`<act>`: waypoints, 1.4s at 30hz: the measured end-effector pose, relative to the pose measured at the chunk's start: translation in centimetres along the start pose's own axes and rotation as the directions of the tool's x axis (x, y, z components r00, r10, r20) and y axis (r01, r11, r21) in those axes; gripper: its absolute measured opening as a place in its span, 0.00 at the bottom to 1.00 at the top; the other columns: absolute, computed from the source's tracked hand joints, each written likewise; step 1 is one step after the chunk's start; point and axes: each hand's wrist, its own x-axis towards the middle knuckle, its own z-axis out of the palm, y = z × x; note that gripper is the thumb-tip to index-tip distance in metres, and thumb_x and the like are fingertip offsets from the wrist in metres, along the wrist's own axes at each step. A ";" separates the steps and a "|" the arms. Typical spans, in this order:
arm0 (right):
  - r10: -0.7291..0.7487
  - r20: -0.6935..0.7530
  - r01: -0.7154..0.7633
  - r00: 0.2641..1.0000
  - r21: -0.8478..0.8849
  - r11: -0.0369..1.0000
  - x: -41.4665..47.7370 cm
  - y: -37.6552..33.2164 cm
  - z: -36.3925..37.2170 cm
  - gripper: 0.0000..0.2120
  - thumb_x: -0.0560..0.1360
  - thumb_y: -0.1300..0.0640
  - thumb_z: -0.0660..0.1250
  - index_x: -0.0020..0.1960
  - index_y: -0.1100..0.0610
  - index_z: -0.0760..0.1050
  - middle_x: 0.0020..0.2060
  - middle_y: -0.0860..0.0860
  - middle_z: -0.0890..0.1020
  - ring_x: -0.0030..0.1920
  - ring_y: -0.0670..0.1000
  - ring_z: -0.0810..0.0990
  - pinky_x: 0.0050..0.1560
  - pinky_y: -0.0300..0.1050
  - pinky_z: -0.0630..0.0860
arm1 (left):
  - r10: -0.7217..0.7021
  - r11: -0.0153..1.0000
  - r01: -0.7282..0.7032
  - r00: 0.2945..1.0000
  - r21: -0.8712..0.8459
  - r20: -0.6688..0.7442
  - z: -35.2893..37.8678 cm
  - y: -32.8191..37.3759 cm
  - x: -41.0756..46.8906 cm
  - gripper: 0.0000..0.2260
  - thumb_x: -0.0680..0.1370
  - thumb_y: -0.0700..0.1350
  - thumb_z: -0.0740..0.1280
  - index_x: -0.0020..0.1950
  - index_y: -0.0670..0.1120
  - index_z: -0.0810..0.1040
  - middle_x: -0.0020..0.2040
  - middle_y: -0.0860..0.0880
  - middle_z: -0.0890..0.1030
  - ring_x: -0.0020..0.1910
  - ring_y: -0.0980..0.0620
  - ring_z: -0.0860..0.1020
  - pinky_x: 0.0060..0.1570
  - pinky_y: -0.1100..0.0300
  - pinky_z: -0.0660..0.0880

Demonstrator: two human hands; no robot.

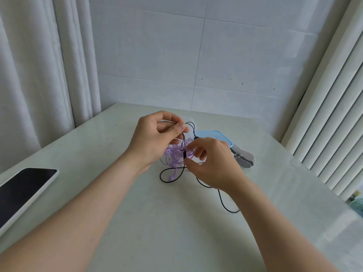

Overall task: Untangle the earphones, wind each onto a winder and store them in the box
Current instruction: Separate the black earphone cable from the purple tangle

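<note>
A tangle of purple earphones (175,155) and black earphones (223,201) hangs between my hands above the table (176,222). My left hand (155,138) is raised and pinches a cord at the top of the tangle. My right hand (213,163) pinches cords around a small black remote piece in the middle. Black cord loops trail onto the table under my right wrist. Behind the hands stands a blue-lidded box (218,136), partly hidden. Several flat winders (244,157) lie to its right.
A phone (23,191) in a white case lies face up at the table's left edge. Curtains hang at the left, vertical blinds at the right, and a tiled wall stands behind the table.
</note>
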 end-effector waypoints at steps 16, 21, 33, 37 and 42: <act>0.264 0.062 -0.248 0.962 -0.190 0.950 -0.1 -0.2 0.3 0.12 0.70 0.39 0.73 0.41 0.47 0.80 0.36 0.41 0.83 0.48 0.48 0.80 0.60 0.51 0.70 | -0.108 0.993 0.101 0.985 -0.056 -0.138 -0.5 -0.9 0.6 0.04 0.84 0.38 0.66 0.58 0.38 0.77 0.44 0.42 0.81 0.39 0.51 0.80 0.42 0.47 0.85; 0.250 0.093 -0.232 0.964 -0.171 0.958 0.0 0.1 0.7 0.06 0.78 0.43 0.70 0.46 0.43 0.83 0.38 0.41 0.85 0.50 0.52 0.81 0.61 0.51 0.70 | -0.106 0.994 0.102 0.983 -0.038 -0.152 -0.4 -0.9 0.6 0.04 0.85 0.39 0.66 0.57 0.39 0.77 0.45 0.42 0.81 0.38 0.50 0.81 0.42 0.43 0.85; 0.123 -0.131 -0.091 0.984 0.224 0.970 0.7 -0.7 -0.7 0.16 0.83 0.63 0.59 0.53 0.52 0.85 0.31 0.35 0.79 0.31 0.39 0.75 0.34 0.32 0.66 | 0.030 0.792 -0.130 0.984 0.596 0.174 -0.7 -1.4 -0.2 0.20 0.68 0.53 0.83 0.57 0.61 0.82 0.64 0.53 0.67 0.62 0.60 0.73 0.68 0.61 0.70; 0.101 -0.314 -0.023 0.944 0.244 0.970 0.7 -0.9 -1.0 0.14 0.84 0.64 0.56 0.50 0.50 0.77 0.33 0.42 0.82 0.32 0.51 0.75 0.38 0.42 0.68 | -0.004 0.661 -0.113 0.988 0.742 0.154 -0.6 -2.5 -0.1 0.15 0.75 0.57 0.75 0.60 0.58 0.81 0.63 0.54 0.70 0.61 0.53 0.76 0.69 0.47 0.70; 0.229 -0.445 -0.043 0.866 0.390 0.920 0.8 -1.2 -1.3 0.13 0.86 0.60 0.54 0.53 0.51 0.75 0.29 0.47 0.80 0.36 0.52 0.79 0.43 0.49 0.73 | 0.012 0.601 0.001 1.000 0.800 -0.010 -0.6 -2.3 0.0 0.16 0.77 0.53 0.70 0.63 0.51 0.75 0.61 0.50 0.74 0.60 0.45 0.77 0.64 0.48 0.72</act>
